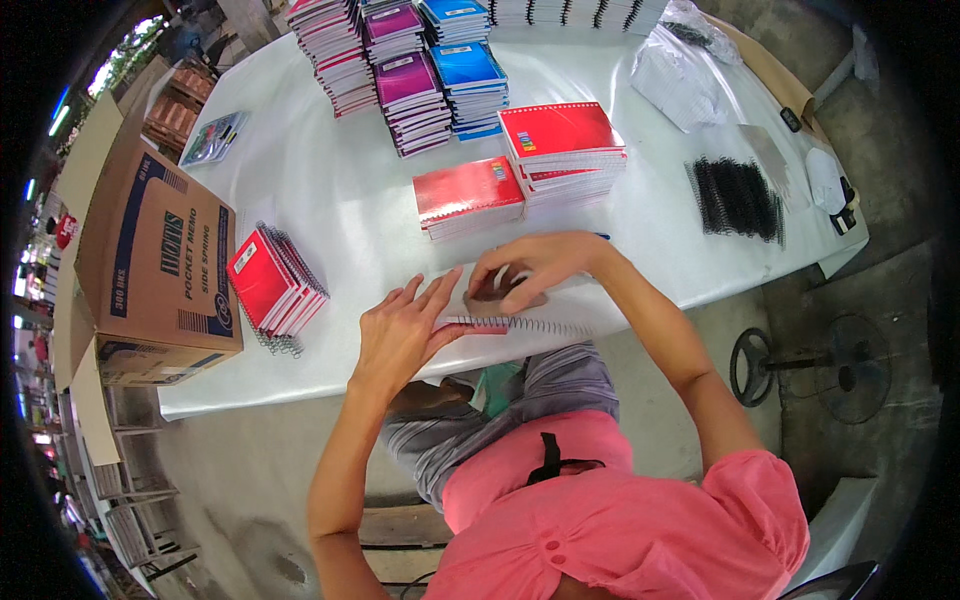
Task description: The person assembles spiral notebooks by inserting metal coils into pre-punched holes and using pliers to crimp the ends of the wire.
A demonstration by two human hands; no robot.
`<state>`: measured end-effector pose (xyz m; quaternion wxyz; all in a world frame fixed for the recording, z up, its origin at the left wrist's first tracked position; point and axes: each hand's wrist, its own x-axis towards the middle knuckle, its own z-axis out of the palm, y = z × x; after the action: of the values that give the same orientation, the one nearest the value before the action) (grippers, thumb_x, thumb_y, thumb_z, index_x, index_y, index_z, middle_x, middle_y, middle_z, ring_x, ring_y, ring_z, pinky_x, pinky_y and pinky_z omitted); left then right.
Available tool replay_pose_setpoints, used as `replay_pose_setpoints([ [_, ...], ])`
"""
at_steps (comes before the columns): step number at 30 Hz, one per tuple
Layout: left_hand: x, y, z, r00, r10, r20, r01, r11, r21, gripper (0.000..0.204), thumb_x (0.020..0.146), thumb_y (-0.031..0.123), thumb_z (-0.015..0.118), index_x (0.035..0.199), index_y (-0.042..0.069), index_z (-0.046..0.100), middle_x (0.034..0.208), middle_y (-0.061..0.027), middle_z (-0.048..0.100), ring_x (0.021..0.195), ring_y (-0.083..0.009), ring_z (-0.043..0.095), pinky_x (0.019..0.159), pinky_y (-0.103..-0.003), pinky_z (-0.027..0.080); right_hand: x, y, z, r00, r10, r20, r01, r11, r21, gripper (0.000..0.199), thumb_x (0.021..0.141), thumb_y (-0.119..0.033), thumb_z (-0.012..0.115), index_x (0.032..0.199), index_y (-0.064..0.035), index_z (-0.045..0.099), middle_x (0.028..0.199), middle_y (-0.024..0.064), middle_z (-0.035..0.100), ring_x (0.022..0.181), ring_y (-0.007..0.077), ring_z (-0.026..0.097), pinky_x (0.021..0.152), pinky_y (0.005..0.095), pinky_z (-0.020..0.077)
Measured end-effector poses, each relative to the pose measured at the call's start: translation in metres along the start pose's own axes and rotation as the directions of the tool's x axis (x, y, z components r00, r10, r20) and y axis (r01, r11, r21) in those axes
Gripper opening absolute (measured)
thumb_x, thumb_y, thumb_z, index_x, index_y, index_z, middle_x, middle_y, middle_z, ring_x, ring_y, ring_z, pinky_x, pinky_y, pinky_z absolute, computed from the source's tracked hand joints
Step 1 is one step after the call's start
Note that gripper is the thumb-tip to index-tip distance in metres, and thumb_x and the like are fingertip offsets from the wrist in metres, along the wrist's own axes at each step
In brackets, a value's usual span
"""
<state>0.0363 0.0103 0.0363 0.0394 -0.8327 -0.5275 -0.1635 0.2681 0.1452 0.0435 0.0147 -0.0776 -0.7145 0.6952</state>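
At the table's near edge, a small notebook (486,330) with a red cover lies between my hands. A dark spiral coil (545,325) runs along its edge and sticks out to the right past the cover. My left hand (402,328) grips the notebook's left end, fingers over the top and thumb at the coil side. My right hand (530,268) curls over the notebook from above, its thumb tip close to the coil. The right fingertips are partly hidden, so their exact contact cannot be told.
Beyond my hands stand red notebook stacks (562,130), with purple (405,80) and blue (468,65) stacks behind. Coil-bound red notebooks (268,280) lie left, beside an open cardboard box (165,260). Black coils (738,200) are heaped right, near a plastic bag (680,75). A fan (850,370) stands right.
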Motion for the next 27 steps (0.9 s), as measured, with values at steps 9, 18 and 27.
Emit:
replay_pose_setpoints([
  [9,-0.004,0.002,-0.007,0.974,-0.223,0.032,0.221,0.917,-0.333,0.087,0.069,0.030,0.081,0.146,0.021,0.041,0.133,-0.0122,0.059,0.124,-0.0293,0.056,0.079,-0.039,0.056,0.020,0.010,-0.007,1.000,-0.023,0.012,0.023,0.999,0.024,0.070,0.078,-0.044,0.076,0.127,0.0026,0.057,0.126,0.0124,0.058,0.115,0.0247,0.055,0.100,0.0361,0.0417],
  [18,-0.026,-0.004,0.033,0.857,-0.511,0.064,0.272,0.344,-0.899,0.107,0.064,0.002,0.083,0.153,0.016,0.026,0.139,-0.0202,0.052,0.129,-0.0283,0.051,0.090,-0.031,0.052,0.036,0.009,-0.004,0.996,-0.059,0.062,0.055,0.997,0.057,0.067,0.079,-0.041,0.074,0.127,0.0019,0.057,0.126,0.0117,0.059,0.116,0.0215,0.055,0.100,0.0347,0.0420],
  [27,-0.028,-0.006,0.042,0.844,-0.536,0.032,0.231,0.309,-0.922,0.103,0.068,-0.001,0.082,0.153,0.015,0.026,0.136,-0.0177,0.056,0.094,-0.0098,0.062,0.075,-0.025,0.056,0.056,-0.004,-0.003,0.995,-0.006,0.096,0.010,0.999,-0.043,0.058,0.084,-0.035,0.072,0.125,0.0030,0.058,0.123,0.0122,0.060,0.114,0.0218,0.056,0.097,0.0351,0.0457],
])
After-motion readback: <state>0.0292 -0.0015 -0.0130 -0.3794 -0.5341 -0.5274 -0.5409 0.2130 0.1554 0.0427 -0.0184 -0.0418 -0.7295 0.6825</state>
